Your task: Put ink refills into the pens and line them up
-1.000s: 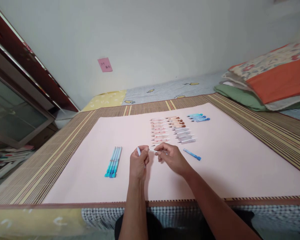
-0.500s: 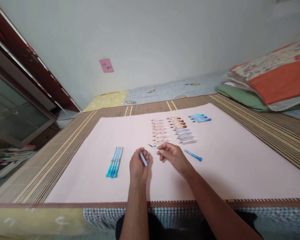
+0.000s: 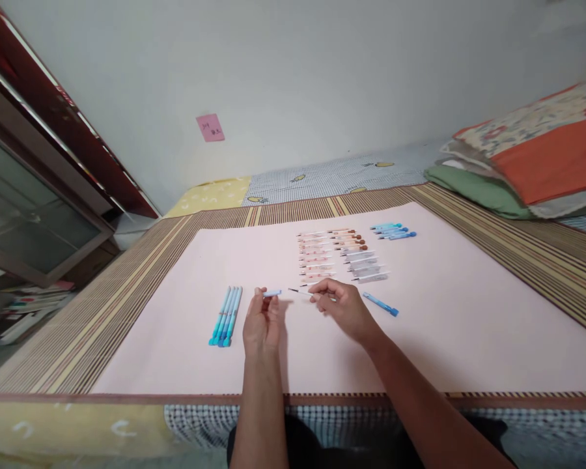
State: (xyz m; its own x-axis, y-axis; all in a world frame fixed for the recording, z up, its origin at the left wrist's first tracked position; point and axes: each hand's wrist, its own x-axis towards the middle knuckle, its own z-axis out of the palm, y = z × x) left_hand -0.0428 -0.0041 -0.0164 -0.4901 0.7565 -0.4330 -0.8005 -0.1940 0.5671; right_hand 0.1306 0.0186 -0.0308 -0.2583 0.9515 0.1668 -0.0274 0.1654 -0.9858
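Left hand: fingers curled, pinching tube.
Right hand: angled leftward, fingertips pinching refill, tip toward tube.

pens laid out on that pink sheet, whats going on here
The left hand holds a light-blue tube, and the right hand holds a thin white refill, its dark tip toward the tube; the two are apart. Four blue pens lie to the left, rows of pen parts beyond, and one blue barrel to the right.

Pale wall behind a striped mat.
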